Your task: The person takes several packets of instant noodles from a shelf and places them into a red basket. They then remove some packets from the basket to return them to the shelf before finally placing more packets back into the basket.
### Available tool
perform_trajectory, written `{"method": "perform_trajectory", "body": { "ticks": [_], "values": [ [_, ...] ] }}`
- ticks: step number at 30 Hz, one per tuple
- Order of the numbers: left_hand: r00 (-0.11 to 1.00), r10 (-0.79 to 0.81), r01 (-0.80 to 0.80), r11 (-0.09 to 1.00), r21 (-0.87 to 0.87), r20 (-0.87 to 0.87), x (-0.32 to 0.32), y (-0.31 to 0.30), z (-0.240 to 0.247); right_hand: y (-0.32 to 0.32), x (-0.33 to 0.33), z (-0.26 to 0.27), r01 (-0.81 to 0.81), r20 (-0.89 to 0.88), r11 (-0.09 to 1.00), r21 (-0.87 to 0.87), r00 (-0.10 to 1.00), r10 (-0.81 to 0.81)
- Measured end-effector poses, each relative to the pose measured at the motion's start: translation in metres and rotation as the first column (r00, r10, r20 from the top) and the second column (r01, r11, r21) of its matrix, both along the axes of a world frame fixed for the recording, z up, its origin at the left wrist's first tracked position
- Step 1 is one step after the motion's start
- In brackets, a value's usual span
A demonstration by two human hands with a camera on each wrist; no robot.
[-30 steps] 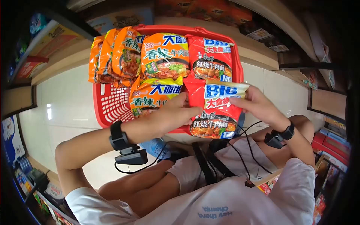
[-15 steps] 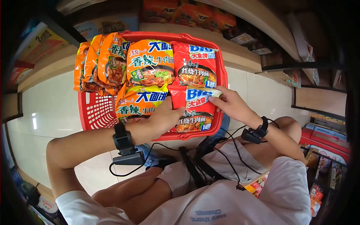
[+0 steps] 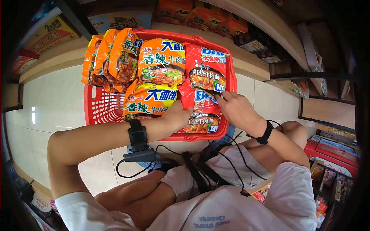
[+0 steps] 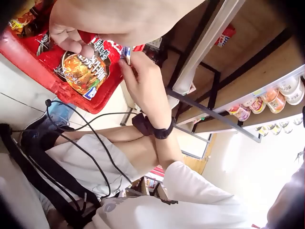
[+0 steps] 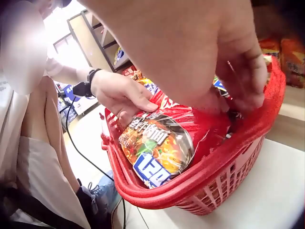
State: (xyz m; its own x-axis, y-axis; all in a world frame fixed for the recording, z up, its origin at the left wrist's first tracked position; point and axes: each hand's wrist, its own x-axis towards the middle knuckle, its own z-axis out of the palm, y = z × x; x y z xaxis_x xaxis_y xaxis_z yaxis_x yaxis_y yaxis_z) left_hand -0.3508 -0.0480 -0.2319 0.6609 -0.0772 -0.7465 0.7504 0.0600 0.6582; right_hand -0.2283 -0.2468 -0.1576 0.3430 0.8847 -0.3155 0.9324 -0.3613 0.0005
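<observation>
A red packet of instant noodles (image 3: 203,124) lies at the near right corner of a red plastic basket (image 3: 89,109). At its left edge my left hand (image 3: 178,116) grips it, thumb over the front. The right hand (image 3: 239,109) has its fingers curled over the packet's top right corner, beside the basket rim; in the right wrist view those fingertips dip down among the packaging. Another red packet (image 3: 208,73) lies just beyond. To the left are orange noodle packets, one near (image 3: 148,101) and one far (image 3: 162,65), plus several orange packets (image 3: 125,57) standing in a leaning row.
The basket stands on a pale tiled floor (image 3: 50,104) between shop shelves. A shelf (image 3: 254,57) with more orange packets runs behind it. The person's bent legs (image 3: 127,188) are close to the near side, and black cables (image 3: 243,154) hang across the lap.
The near red packet has gone down into the basket's near right corner. My right hand has shifted from its right edge to the top right corner. The left hand stays at the left edge.
</observation>
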Motion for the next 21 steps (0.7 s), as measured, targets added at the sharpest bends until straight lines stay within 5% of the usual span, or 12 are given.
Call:
{"method": "perform_trajectory", "body": {
  "ticks": [3,6,9,12,15,16,21],
  "values": [
    [0.993,0.051,-0.057,0.997,-0.059,-0.11,-0.002,0.002,0.002,0.004,-0.003,0.005,0.061,-0.023,0.997,0.04,0.998,-0.06],
    [0.998,-0.044,0.05,0.983,-0.177,0.036,-0.017,0.016,0.033,0.014,-0.01,0.024,0.046,-0.02,0.988,0.145,0.999,-0.044],
    [0.915,-0.324,0.253,0.925,0.283,0.241,-0.03,0.017,0.059,0.014,-0.013,0.023,0.039,-0.047,0.98,0.197,0.998,-0.03],
    [0.715,-0.502,0.199,0.813,0.547,0.487,-0.024,0.027,0.088,0.013,-0.019,0.016,0.031,-0.061,0.983,0.179,0.998,-0.02],
    [0.338,-0.818,-0.03,0.484,0.874,0.465,-0.016,0.028,0.068,0.014,-0.022,0.014,-0.009,-0.033,0.986,0.167,0.999,0.015],
    [0.295,-0.913,0.014,0.298,0.954,0.281,-0.014,0.026,0.062,0.015,-0.023,0.015,-0.026,-0.023,0.989,0.145,0.999,0.03],
    [0.277,-0.958,0.042,0.096,0.995,0.081,-0.021,0.019,0.039,0.011,-0.019,0.007,-0.062,-0.06,0.994,0.092,0.996,0.068]
  ]
}}
